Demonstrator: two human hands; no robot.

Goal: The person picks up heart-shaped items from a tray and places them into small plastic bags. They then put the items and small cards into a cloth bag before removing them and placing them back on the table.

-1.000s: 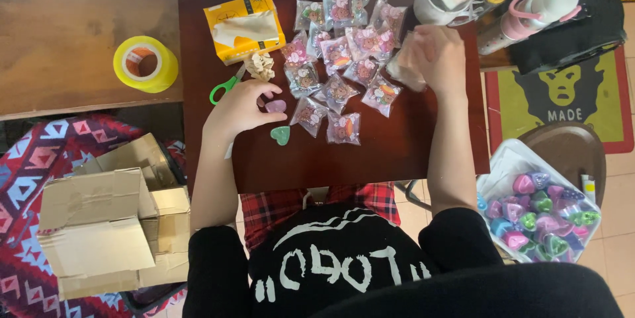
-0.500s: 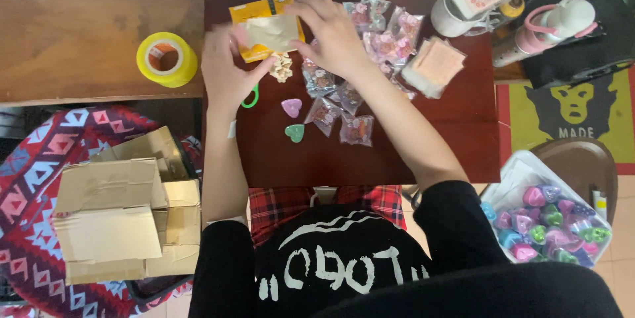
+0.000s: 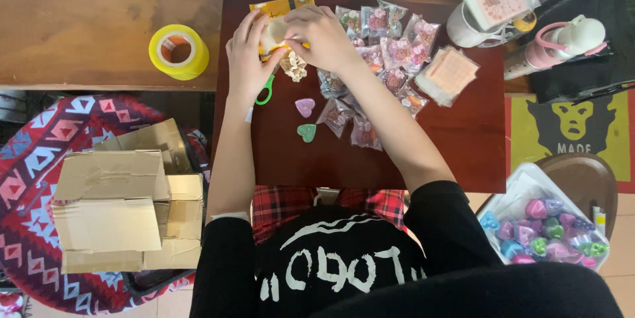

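Head view: both forearms stretch forward over the dark red table (image 3: 463, 153); left hand (image 3: 246, 60) and right hand (image 3: 322, 37) together pinch a small clear plastic bag (image 3: 274, 32) above the yellow packet (image 3: 281, 7), at the table's far edge.

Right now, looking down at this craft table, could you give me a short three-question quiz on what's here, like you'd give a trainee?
1. True or false: both the left hand and the right hand are at the yellow packet.
2. Which lies nearer the person, the pink heart or the green heart?
3. Multiple choice: the yellow tape roll lies (A) on the dark red mat, (B) on the brown wooden table left of the mat, (C) on the cardboard boxes.

Key: 1 true; 2 the green heart; 3 B.
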